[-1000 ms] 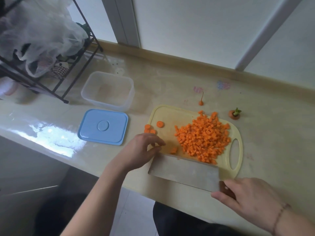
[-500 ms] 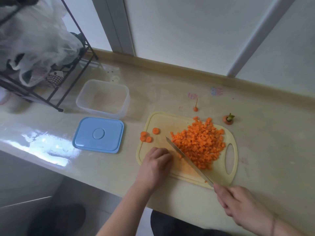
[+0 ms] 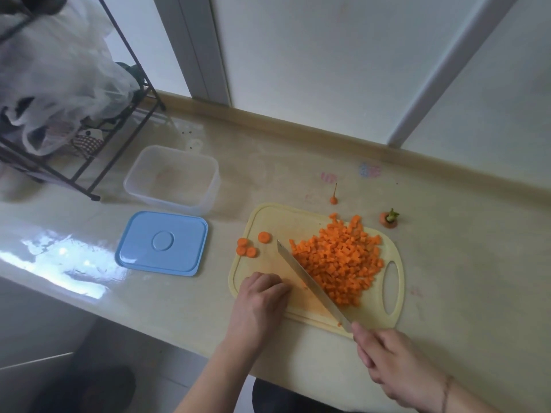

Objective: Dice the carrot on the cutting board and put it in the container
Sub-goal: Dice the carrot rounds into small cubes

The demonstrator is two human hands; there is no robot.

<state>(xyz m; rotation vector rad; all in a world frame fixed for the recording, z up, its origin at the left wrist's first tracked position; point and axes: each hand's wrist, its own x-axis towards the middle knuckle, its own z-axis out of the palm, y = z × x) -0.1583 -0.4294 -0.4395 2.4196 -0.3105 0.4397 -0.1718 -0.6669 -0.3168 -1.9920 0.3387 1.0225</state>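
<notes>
We note that dicing looks largely done: a heap of small orange carrot cubes (image 3: 340, 263) lies on the right half of the pale yellow plastic cutting board (image 3: 268, 219). Our right hand (image 3: 387, 362), at the near right, has its fingers curled round the handle of the broad steel cleaver (image 3: 310, 281), whose blade stands on edge against the heap's left side. Our left hand (image 3: 259, 302) rests knuckles-up on the near left part of the board; its fingers are curled under, and we cannot tell whether they hold anything. Three orange carrot rounds (image 3: 252, 244) remain uncut at the board's far left edge, two of them just off it on the beige countertop (image 3: 462, 263). The clear rectangular plastic container (image 3: 171, 178), far left, holds no carrot yet; its blue lid (image 3: 162, 242) lies beside it. In our judgement, the rounds and the whole transfer remain.
</notes>
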